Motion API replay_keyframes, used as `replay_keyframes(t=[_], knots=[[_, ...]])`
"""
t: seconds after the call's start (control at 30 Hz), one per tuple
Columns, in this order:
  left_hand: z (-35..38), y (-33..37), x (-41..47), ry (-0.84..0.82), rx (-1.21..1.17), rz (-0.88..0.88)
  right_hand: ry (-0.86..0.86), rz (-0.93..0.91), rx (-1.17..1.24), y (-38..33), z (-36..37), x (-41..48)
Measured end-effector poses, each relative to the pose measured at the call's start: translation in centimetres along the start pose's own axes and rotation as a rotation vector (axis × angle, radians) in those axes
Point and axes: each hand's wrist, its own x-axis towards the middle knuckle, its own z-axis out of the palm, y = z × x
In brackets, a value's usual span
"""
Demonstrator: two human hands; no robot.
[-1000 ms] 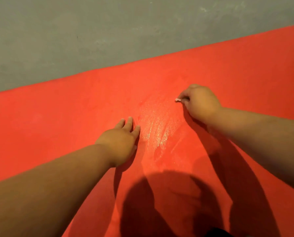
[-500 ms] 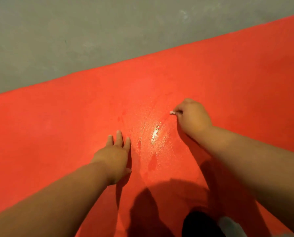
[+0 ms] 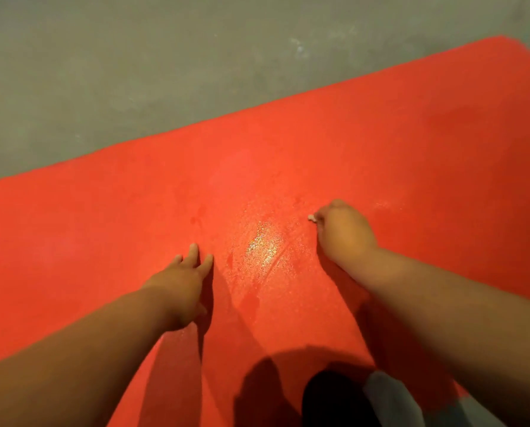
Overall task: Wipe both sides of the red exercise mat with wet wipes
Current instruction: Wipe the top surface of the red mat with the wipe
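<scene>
The red exercise mat (image 3: 365, 143) lies flat on the floor and fills most of the head view. A wet, glistening patch (image 3: 262, 245) shines on it between my hands. My left hand (image 3: 183, 288) rests flat on the mat with its fingers straight. My right hand (image 3: 343, 232) is curled and pressed down on the mat to the right of the patch. It holds a wet wipe (image 3: 311, 217), of which only a small white bit shows at the fingertips.
Grey concrete floor (image 3: 134, 72) runs beyond the mat's far edge. At the bottom edge a dark shape and a grey piece of my clothing (image 3: 390, 402) show near my shadow.
My right hand has drawn the wipe back toward me across the mat. The left hand has slid back a little too. The view has shifted so the mat's far right corner shows.
</scene>
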Motion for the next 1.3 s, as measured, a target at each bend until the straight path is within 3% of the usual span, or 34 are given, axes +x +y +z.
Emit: replay_keyframes(t=[0.07,0.2,0.27,0.4,0.47,0.57,0.7,0.77,0.83,0.93,0.97,1.03,1.13,1.3], knots=[[0.5,0.5,-0.9,-0.025,-0.004,0.003,-0.08,-0.213,0.058,-3.7,2.0,-4.7],[2.8,1.7,-2.7,-0.008,-0.021,0.01,-0.413,-0.682,0.2,-8.2,3.0,-13.1],[3.8,1.9,-3.5,0.001,-0.038,0.023,-0.35,-0.55,0.171,-6.0,2.6,-11.6],[5.5,2.2,-5.1,0.006,-0.057,0.029,-0.07,0.093,0.086,2.1,-0.6,-6.0],[6.4,2.6,-5.8,0.01,-0.064,0.027,-0.046,0.199,0.055,3.0,-1.3,-5.9],[7.6,3.4,-6.9,0.001,-0.085,0.029,-0.073,0.018,0.105,-2.1,1.5,-9.3],[9.4,3.5,-8.4,0.001,-0.099,0.046,-0.362,-0.567,0.115,-9.6,4.4,-16.1],[10.1,3.4,-9.0,0.002,-0.1,0.047,-0.419,-0.672,0.111,-9.7,4.4,-17.6],[10.4,3.6,-9.4,0.013,-0.116,0.045,-0.357,-0.563,0.062,-7.5,4.0,-16.5],[10.7,4.3,-9.8,0.017,-0.135,0.036,-0.179,-0.107,0.005,-1.3,1.0,-12.8],[10.9,4.4,-9.9,0.022,-0.133,0.03,-0.164,0.03,-0.012,0.6,-0.3,-11.8],[11.2,4.5,-9.9,0.038,-0.123,0.017,-0.212,0.123,-0.087,2.2,-1.5,-10.9],[11.6,4.6,-9.9,0.055,-0.117,0.001,-0.308,-0.072,-0.048,-1.5,-0.1,-13.1],[11.6,4.5,-10.0,0.054,-0.132,0.001,-0.577,-0.674,0.023,-7.7,3.4,-22.2]])
